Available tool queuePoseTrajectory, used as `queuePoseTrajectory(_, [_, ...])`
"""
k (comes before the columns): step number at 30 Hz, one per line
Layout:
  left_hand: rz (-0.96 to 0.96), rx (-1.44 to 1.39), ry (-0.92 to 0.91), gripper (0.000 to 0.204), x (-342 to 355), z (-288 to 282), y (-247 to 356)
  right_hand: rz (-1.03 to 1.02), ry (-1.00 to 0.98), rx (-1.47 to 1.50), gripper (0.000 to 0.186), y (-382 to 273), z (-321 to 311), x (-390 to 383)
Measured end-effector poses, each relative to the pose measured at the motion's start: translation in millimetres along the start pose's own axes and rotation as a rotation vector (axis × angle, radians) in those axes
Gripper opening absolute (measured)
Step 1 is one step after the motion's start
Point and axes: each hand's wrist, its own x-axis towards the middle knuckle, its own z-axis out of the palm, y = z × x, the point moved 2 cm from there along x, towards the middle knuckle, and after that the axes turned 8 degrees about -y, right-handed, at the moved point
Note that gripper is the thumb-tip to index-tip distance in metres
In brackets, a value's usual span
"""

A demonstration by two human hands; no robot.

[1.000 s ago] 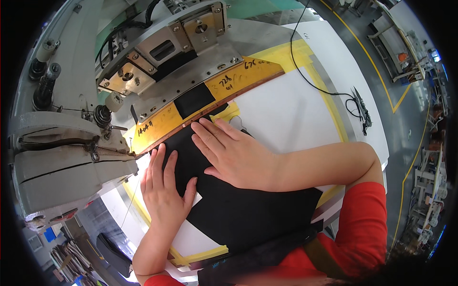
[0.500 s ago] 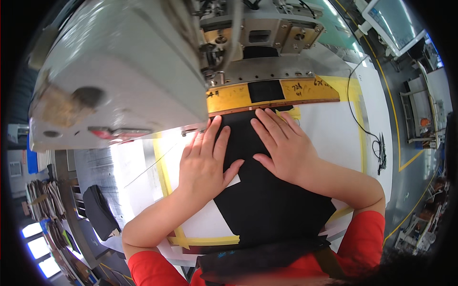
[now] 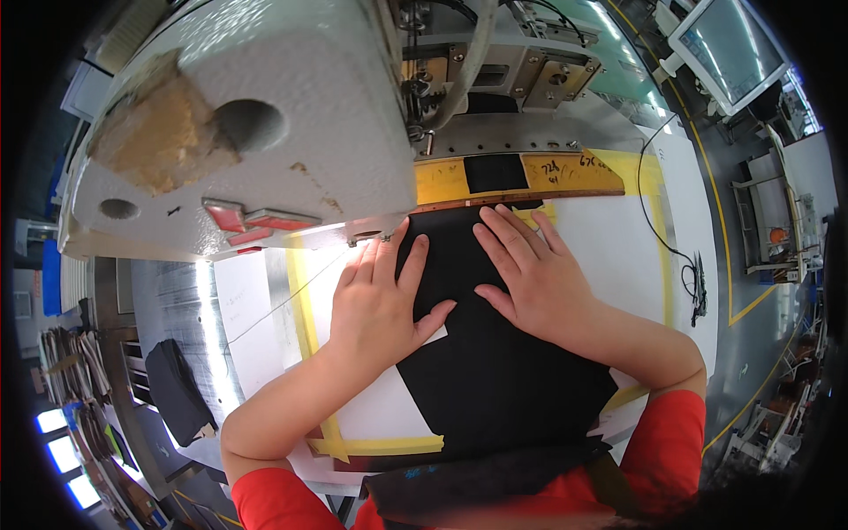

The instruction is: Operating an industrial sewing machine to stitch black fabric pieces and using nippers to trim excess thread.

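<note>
A wide black fabric piece lies flat on the white work surface and reaches up to a yellow clamp plate. On its left edge rests my left hand, palm down with the fingers stretched out; the fingertips lie close to the machine head. My right hand presses flat on the right side of the fabric, fingers spread toward the plate's lower edge. A small black fabric patch shows in the plate's opening. Neither hand grips anything.
A large grey sewing machine head overhangs the upper left. Yellow tape borders white sheets around the fabric. A black cable runs down the right side. Dark folded fabric lies at the left, and a monitor stands at upper right.
The view has shifted slightly, so the machine head appears larger and farther right. Both hands stay flat on the black fabric in nearly the same place.
</note>
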Motion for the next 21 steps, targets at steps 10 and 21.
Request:
queuePoseTrajectory(10, [0.009,0.033,-0.016,0.070,-1.6,-2.3,2.0,-0.009,0.011,0.064,0.070,0.6,-0.9,1.2])
queuePoseTrajectory(21, [0.003,0.022,-0.012,0.070,-3.9,-1.5,2.9,0.005,-0.009,-0.033,0.067,0.4,-0.2,-1.6])
